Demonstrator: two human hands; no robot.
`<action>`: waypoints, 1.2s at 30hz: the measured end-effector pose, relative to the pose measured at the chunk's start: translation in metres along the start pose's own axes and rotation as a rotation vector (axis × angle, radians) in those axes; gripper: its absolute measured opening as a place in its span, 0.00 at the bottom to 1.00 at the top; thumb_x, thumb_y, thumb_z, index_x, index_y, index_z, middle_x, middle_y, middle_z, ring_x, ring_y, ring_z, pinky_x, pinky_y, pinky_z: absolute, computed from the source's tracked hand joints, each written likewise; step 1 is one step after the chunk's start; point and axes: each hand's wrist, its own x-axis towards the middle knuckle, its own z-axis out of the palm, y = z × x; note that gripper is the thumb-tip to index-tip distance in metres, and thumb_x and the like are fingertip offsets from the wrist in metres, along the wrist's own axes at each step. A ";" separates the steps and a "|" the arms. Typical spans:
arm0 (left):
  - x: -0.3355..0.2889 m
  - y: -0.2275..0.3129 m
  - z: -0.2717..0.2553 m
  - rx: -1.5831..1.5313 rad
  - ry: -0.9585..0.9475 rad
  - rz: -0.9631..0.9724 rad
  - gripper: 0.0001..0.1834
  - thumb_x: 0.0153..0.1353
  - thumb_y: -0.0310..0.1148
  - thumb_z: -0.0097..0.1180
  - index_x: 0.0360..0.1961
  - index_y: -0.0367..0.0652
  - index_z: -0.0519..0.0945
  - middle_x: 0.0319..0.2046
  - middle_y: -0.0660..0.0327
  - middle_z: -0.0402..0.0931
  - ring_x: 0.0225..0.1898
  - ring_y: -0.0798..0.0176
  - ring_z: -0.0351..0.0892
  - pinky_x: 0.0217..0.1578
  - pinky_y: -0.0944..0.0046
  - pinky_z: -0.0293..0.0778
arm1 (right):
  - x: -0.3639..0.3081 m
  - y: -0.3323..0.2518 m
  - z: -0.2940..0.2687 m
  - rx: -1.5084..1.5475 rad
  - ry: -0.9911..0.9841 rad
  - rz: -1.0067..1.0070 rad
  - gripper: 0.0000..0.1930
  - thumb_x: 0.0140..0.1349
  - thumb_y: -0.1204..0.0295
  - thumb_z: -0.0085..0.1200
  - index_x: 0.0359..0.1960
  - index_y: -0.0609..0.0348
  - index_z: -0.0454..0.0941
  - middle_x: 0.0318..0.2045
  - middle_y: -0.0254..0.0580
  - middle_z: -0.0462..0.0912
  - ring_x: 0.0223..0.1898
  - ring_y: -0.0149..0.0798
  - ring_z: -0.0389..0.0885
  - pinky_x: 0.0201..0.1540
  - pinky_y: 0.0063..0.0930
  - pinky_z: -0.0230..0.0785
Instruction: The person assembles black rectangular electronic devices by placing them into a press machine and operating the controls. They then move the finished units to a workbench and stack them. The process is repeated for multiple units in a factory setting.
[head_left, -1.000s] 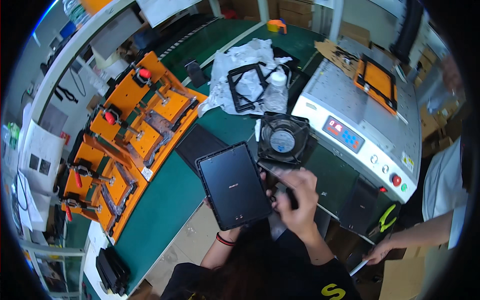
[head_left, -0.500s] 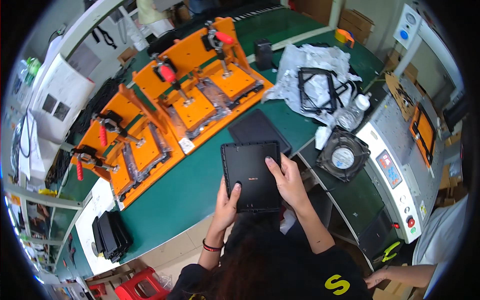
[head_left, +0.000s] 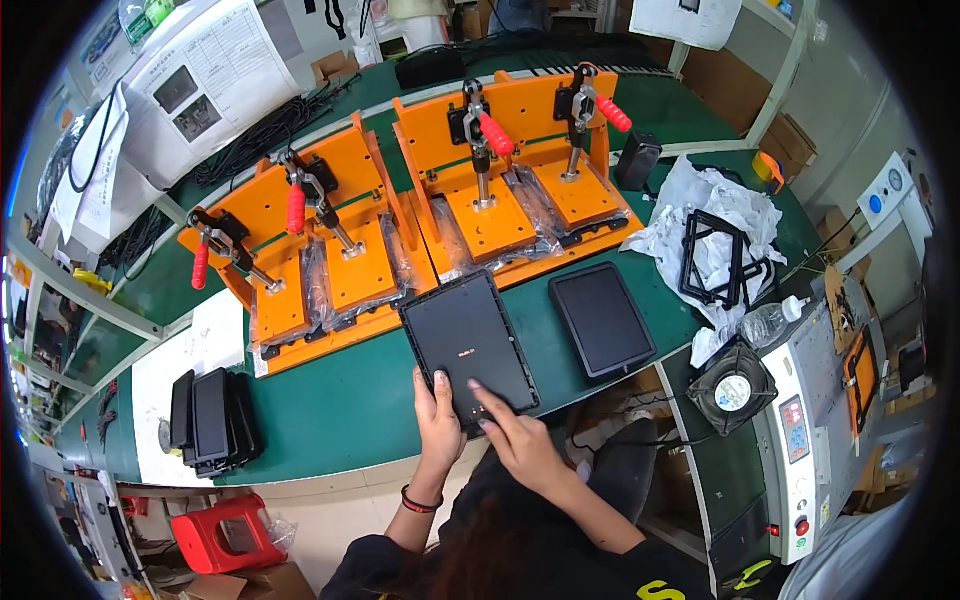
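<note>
My left hand (head_left: 440,428) grips a black rectangular device cover (head_left: 468,340) by its lower edge, thumb on the upper face. The cover is tilted, with ribbed edges and a small orange mark near its middle. My right hand (head_left: 522,445) is at the lower right of the cover, index finger stretched onto its face and thumb apart from it; the other fingers are partly hidden. To the right, a black tablet-like unit (head_left: 602,322) with a dark screen lies on the green table (head_left: 350,420). Behind the cover stand orange clamping fixtures (head_left: 490,225) with red-handled toggle clamps (head_left: 494,133).
Left, a stack of black panels (head_left: 215,420) rests on white paper. At right are crumpled white wrapping (head_left: 690,195) with black frames (head_left: 712,258), a plastic bottle (head_left: 770,322), a cooling fan (head_left: 732,390) and a control-panel machine (head_left: 795,450). A red stool (head_left: 228,535) stands below.
My right hand has left the cover's right side and moved to its lower face. The left hand still holds the cover, which has tilted. The view has turned, showing the tablet-like unit fully.
</note>
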 end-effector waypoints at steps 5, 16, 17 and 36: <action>0.001 0.007 -0.014 -0.006 0.062 0.001 0.26 0.72 0.35 0.35 0.65 0.35 0.48 0.57 0.52 0.60 0.58 0.61 0.61 0.59 0.60 0.59 | 0.006 0.001 0.019 0.135 0.018 0.029 0.23 0.63 0.78 0.46 0.61 0.59 0.67 0.39 0.51 0.80 0.21 0.41 0.73 0.30 0.31 0.68; 0.162 0.064 0.007 1.113 -0.080 1.578 0.29 0.50 0.28 0.57 0.56 0.41 0.69 0.55 0.49 0.65 0.59 0.45 0.61 0.62 0.48 0.55 | 0.014 0.009 -0.018 0.392 0.303 0.220 0.19 0.66 0.79 0.40 0.59 0.61 0.69 0.53 0.39 0.78 0.28 0.24 0.72 0.33 0.19 0.69; 0.169 0.057 0.028 1.220 -0.228 1.560 0.24 0.49 0.32 0.59 0.51 0.44 0.75 0.53 0.50 0.68 0.57 0.43 0.64 0.60 0.46 0.59 | 0.010 0.013 -0.022 0.378 0.351 0.198 0.19 0.67 0.78 0.39 0.59 0.61 0.69 0.55 0.38 0.76 0.28 0.22 0.70 0.33 0.17 0.68; 0.370 0.189 0.194 1.492 -0.459 0.432 0.43 0.63 0.62 0.31 0.51 0.25 0.70 0.51 0.34 0.69 0.59 0.36 0.62 0.60 0.50 0.57 | 0.054 0.047 -0.019 0.401 0.152 0.330 0.17 0.71 0.70 0.39 0.58 0.58 0.71 0.22 0.29 0.68 0.25 0.21 0.64 0.28 0.15 0.60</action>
